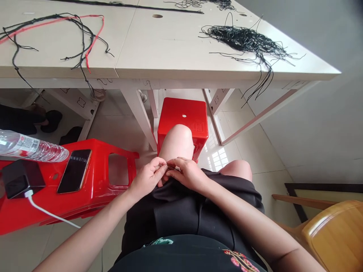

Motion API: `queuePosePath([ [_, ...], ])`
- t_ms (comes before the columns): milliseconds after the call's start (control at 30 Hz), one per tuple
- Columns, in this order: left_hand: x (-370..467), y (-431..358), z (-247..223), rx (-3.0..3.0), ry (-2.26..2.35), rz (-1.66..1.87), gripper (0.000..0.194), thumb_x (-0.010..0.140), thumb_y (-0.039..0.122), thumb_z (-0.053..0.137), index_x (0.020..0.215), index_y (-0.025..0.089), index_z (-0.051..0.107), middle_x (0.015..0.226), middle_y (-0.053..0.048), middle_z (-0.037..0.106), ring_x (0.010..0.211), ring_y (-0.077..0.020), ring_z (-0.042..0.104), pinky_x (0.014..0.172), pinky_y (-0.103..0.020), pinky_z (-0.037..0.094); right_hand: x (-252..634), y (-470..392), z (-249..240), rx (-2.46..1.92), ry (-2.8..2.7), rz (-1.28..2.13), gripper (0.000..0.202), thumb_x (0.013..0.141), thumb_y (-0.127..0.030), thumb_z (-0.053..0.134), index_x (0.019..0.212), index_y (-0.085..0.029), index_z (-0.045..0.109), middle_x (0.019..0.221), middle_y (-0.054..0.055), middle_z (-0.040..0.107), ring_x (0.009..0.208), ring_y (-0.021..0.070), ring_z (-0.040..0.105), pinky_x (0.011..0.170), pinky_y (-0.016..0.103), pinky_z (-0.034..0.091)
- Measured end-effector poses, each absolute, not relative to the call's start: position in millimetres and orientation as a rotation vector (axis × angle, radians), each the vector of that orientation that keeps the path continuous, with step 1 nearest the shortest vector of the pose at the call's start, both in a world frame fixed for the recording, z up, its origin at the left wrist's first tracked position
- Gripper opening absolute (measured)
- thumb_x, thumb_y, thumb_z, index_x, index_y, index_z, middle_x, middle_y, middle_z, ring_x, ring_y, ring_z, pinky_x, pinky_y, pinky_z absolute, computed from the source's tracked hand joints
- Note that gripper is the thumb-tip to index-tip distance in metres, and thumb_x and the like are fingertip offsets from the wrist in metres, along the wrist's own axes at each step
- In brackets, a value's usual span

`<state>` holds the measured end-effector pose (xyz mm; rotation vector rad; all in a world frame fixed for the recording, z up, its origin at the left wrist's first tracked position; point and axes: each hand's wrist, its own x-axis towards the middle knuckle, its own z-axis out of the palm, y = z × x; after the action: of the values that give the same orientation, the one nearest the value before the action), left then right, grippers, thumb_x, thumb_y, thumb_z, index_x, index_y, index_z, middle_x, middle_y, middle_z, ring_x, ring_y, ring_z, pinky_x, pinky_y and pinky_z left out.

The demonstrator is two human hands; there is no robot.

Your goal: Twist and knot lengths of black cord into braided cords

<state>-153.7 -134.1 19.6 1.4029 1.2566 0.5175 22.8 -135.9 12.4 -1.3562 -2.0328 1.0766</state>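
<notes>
Both my hands meet above my lap, beside the raised bare knee. My left hand [150, 173] is closed, with thumb and forefinger pinched together. My right hand [188, 173] is closed the same way, its fingertips almost touching those of the left. A short stretch of thin black cord [171, 166] shows between the two pinches. The rest of the cord is hidden by the fingers or lost against the black clothing on my lap.
A pale table [164, 49] ahead bears a tangled bundle of black cords [246, 39] and braided black cords with a red strand [98, 34]. A red stool [183, 109] stands beneath. Left, another red stool [98, 166] holds a bottle [31, 145], phone [74, 171] and black charger [22, 177].
</notes>
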Motion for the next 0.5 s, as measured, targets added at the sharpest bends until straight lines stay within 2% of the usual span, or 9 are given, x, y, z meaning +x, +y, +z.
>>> queuePosePath([
  [67, -152.3, -135.7, 21.0, 1.419, 1.265, 0.521, 0.019, 0.087, 0.040, 0.047, 0.084, 0.021, 0.049, 0.059, 0.005, 0.059, 0.045, -0.0084, 0.053, 0.050, -0.021, 0.043, 21.6, -135.3, 13.6, -1.331, -2.029, 1.163, 0.013, 0.086, -0.021, 0.055, 0.087, -0.017, 0.067, 0.080, 0.002, 0.068, 0.073, 0.0122, 0.060, 0.069, 0.023, 0.044],
  [133, -151.6, -136.6, 21.6, 1.412, 1.294, 0.511, 0.019, 0.087, 0.039, 0.047, 0.083, 0.021, 0.048, 0.059, 0.005, 0.060, 0.045, -0.0086, 0.053, 0.050, -0.021, 0.043, 24.9, -136.1, 12.8, -1.355, -1.972, 1.250, 0.017, 0.087, -0.021, 0.052, 0.077, -0.016, 0.065, 0.070, 0.000, 0.065, 0.063, 0.0101, 0.055, 0.061, 0.021, 0.041],
  [333, -143.9, -132.4, 18.2, 1.362, 1.342, 0.491, 0.022, 0.086, 0.042, 0.048, 0.080, 0.020, 0.047, 0.059, 0.003, 0.062, 0.044, -0.0098, 0.055, 0.049, -0.022, 0.043, 49.4, -142.0, 5.5, -1.381, -1.757, 1.414, 0.025, 0.090, -0.031, 0.048, 0.074, -0.015, 0.059, 0.064, -0.002, 0.056, 0.059, 0.0084, 0.047, 0.057, 0.020, 0.038],
  [500, -119.4, -123.4, 17.1, 1.366, 1.247, 0.433, 0.022, 0.086, 0.041, 0.048, 0.078, 0.021, 0.047, 0.057, 0.003, 0.062, 0.043, -0.0091, 0.052, 0.048, -0.021, 0.041, 78.5, -144.4, -3.3, -1.494, -1.633, 1.352, 0.032, 0.088, -0.042, 0.049, 0.071, -0.016, 0.056, 0.061, -0.003, 0.050, 0.057, 0.0091, 0.044, 0.055, 0.021, 0.037],
])
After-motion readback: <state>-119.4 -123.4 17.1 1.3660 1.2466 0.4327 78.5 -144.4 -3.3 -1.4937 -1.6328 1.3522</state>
